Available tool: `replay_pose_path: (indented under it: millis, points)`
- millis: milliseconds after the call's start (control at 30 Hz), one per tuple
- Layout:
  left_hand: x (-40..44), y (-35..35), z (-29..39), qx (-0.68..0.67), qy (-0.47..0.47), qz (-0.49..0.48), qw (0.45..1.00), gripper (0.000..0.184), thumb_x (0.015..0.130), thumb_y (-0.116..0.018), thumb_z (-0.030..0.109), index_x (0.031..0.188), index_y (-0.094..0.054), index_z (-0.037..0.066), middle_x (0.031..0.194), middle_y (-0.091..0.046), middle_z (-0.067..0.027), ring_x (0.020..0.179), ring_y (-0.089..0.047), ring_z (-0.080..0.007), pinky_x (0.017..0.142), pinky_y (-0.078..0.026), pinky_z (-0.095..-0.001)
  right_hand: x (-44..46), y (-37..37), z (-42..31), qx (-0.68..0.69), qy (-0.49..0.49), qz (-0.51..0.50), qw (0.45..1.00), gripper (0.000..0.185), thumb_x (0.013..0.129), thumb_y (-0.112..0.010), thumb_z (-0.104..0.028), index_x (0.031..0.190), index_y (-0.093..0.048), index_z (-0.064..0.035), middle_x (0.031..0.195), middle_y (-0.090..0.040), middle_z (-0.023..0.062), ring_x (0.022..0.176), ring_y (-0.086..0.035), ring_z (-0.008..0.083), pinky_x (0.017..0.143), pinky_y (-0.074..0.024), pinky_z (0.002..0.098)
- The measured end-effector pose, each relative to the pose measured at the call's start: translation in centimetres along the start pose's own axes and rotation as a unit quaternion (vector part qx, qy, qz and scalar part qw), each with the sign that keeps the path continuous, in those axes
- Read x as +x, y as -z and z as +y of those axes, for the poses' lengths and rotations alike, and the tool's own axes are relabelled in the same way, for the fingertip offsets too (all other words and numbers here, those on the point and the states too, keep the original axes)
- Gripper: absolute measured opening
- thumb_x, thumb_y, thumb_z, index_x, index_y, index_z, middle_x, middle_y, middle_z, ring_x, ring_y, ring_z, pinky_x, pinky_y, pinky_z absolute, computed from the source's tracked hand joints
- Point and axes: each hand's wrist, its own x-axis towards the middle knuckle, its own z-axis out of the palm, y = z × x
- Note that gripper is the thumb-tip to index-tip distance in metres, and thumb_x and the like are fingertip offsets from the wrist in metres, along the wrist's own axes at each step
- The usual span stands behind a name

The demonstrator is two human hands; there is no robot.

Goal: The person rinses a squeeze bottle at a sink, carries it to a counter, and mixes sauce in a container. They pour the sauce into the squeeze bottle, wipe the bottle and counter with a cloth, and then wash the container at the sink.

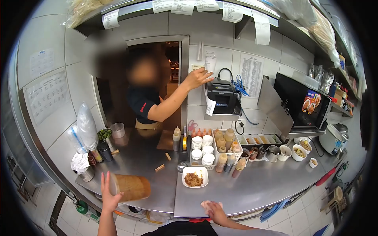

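At the counter's left front, my left hand [110, 196] is at the wide end of a translucent plastic tub [133, 187] with orange-brown contents. The thumb presses on its side and two fingers stretch upward along it; the tub looks tipped sideways. My right hand [216, 211] presses a pale, crumpled cloth [205, 205] on the steel counter near its front edge. A white square bowl [200, 184] of brown chopped food [193, 179] stands between the hands, touched by neither.
A co-worker's hand [198, 78] reaches to the receipt printer [223, 96] beyond the counter [165, 196]. Sauce bottles [221, 160], stacked white cups [208, 159] and white bowls [298, 152] line the back. Small wooden clips [160, 168] lie mid-counter. A dark bottle [104, 151] stands left.
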Motion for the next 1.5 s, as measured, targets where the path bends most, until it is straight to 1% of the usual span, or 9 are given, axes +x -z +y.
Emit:
replay_pose_path:
  millis: [333,467,667,900,1000,1100,1167,1333,1500]
  points:
    - [-6.2,11.2,-8.2,0.023,0.053,0.05,0.997,0.103,0.054,-0.071,0.01,0.15,-0.033,0.013,0.157,-0.02,-0.018,0.143,-0.024,-0.0366,0.116,-0.022,-0.044,4.4,-5.1,-14.8,0.207,0.08,-0.022,0.975,0.041,0.079,-0.062,-0.002,0.119,-0.06,-0.0059,0.123,-0.056,0.0191,0.113,-0.055,0.037,0.097,-0.0466,0.0417]
    - [-9.3,15.5,-12.3,0.061,0.072,0.066,0.993,0.099,0.057,-0.066,0.023,0.149,-0.033,0.01,0.156,-0.022,-0.019,0.144,-0.022,-0.0354,0.116,-0.019,-0.0444,4.5,-4.6,-12.1,0.041,0.06,0.056,0.996,0.041,0.08,-0.066,-0.01,0.12,-0.059,-0.0079,0.123,-0.058,0.0165,0.114,-0.056,0.037,0.097,-0.0465,0.0411]
    - [-13.1,20.7,-18.6,0.097,0.072,0.077,0.99,0.092,0.076,-0.073,0.043,0.15,-0.031,0.008,0.156,-0.021,-0.0223,0.144,-0.019,-0.0389,0.116,-0.018,-0.0483,2.2,-4.1,-8.5,-0.221,-0.058,-0.06,0.972,0.06,0.086,-0.061,-0.018,0.14,-0.039,-0.0097,0.139,-0.043,0.021,0.127,-0.042,0.0438,0.105,-0.0345,0.0569]
    - [-15.2,22.6,-19.3,0.106,0.136,0.138,0.975,0.098,0.074,-0.075,0.05,0.15,-0.031,0.009,0.156,-0.019,-0.0219,0.144,-0.018,-0.039,0.116,-0.019,-0.048,4.2,-13.4,-12.0,-0.033,0.046,-0.198,0.979,0.067,0.092,-0.057,-0.031,0.146,-0.028,-0.0046,0.145,-0.031,0.0312,0.135,-0.031,0.0472,0.109,-0.0279,0.0592]
    - [-15.7,22.6,-18.3,0.073,0.195,0.214,0.954,0.099,0.057,-0.066,0.023,0.149,-0.033,0.009,0.156,-0.022,-0.0184,0.144,-0.022,-0.0353,0.117,-0.019,-0.0441,6.7,-16.8,-19.2,-0.064,0.122,-0.219,0.966,0.069,0.09,-0.059,-0.028,0.145,-0.026,-0.0024,0.145,-0.031,0.0323,0.135,-0.032,0.0471,0.109,-0.0293,0.0573]
    - [-16.9,23.3,-19.5,0.138,0.188,0.204,0.951,0.098,0.076,-0.073,0.054,0.151,-0.029,0.01,0.157,-0.018,-0.0198,0.144,-0.017,-0.0392,0.116,-0.019,-0.0485,9.7,-21.6,-23.6,-0.03,0.23,-0.255,0.939,0.068,0.09,-0.059,-0.024,0.145,-0.027,-0.0011,0.145,-0.031,0.0316,0.136,-0.032,0.0456,0.111,-0.0292,0.0546]
    - [-16.6,23.8,-17.7,0.127,0.212,0.255,0.935,0.103,0.054,-0.074,0.014,0.148,-0.033,0.007,0.156,-0.022,-0.0203,0.142,-0.025,-0.0374,0.115,-0.022,-0.045,12.2,-23.1,-27.7,-0.033,0.314,-0.269,0.91,0.064,0.091,-0.059,-0.02,0.143,-0.029,0.0011,0.144,-0.033,0.0314,0.133,-0.035,0.0467,0.109,-0.0304,0.0552]
    - [-16.4,26.4,-14.7,0.231,0.257,0.285,0.894,0.1,0.057,-0.08,0.023,0.147,-0.037,0.009,0.152,-0.027,-0.023,0.14,-0.027,-0.0402,0.114,-0.025,-0.0469,16.3,-29.7,-35.0,0.069,0.447,-0.333,0.827,0.051,0.088,-0.055,-0.007,0.137,-0.041,-0.0018,0.137,-0.044,0.0273,0.127,-0.043,0.044,0.108,-0.0339,0.0526]
    - [-19.4,27.4,-13.5,0.261,0.326,0.325,0.849,0.104,0.058,-0.082,0.035,0.149,-0.033,0.023,0.156,-0.02,-0.0196,0.14,-0.02,-0.0481,0.112,-0.025,-0.0564,16.8,-33.8,-40.7,0.301,0.292,-0.396,0.817,0.031,0.09,-0.058,-0.009,0.119,-0.054,0.0006,0.119,-0.056,0.0193,0.109,-0.055,0.0366,0.096,-0.0428,0.0402]
